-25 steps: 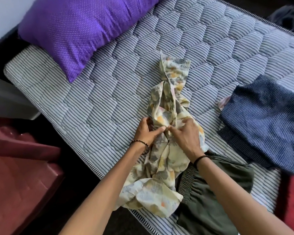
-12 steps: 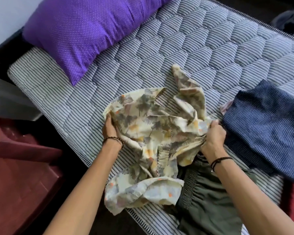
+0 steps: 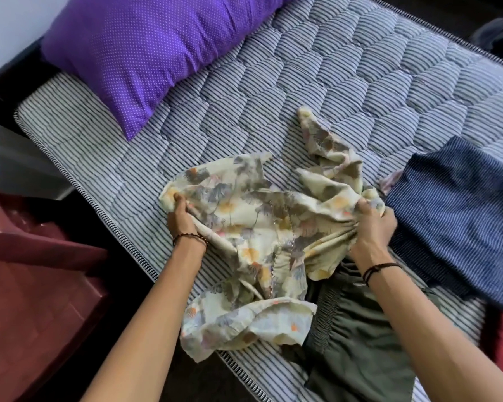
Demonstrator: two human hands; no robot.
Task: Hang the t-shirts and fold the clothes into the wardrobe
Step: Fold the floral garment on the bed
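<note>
My left hand [image 3: 180,220] and right hand [image 3: 373,224] grip the floral garment [image 3: 253,216]; green shorts [image 3: 357,343] lower right, blue cloth [image 3: 459,216] right.

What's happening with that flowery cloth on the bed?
A person is sorting clothes on a striped mattress. The left hand and the right hand each grip one side of the crumpled floral garment, holding it spread between them. It is not folded yet. A green garment lies partly under it, and a folded blue garment sits to the right.
</note>
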